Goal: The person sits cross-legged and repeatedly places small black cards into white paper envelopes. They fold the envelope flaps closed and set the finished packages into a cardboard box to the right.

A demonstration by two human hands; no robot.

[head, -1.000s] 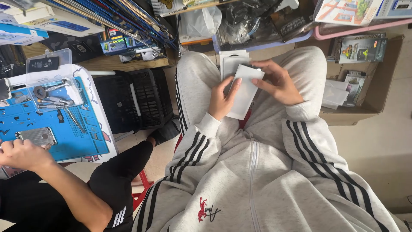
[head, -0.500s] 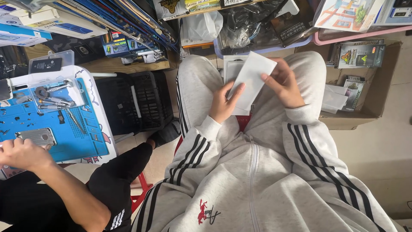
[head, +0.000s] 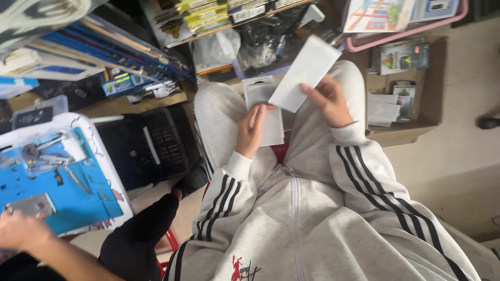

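Your left hand point(head: 252, 130) rests on your lap, fingers together and pressing flat on a clear plastic sleeve point(head: 264, 112) that lies across your thigh. Your right hand point(head: 329, 100), up at about one o'clock from it, pinches one corner of a white sheet point(head: 307, 73), which is lifted clear of the sleeve and tilted. That corner grip looks thin, so the sheet could bend or slide out, and the sleeve could slip off the slope of your leg if the left hand eases. Room is tight: a co-worker's hand point(head: 21, 229) sits at eight o'clock on a blue mat point(head: 78, 203) with small tools on the desk point(head: 121, 216), a black basket point(head: 151, 143) crowds your left knee, and a cardboard box point(head: 429, 88) lies at two o'clock. Beyond are cluttered shelves point(head: 219, 21); what fills them is hard to make out.
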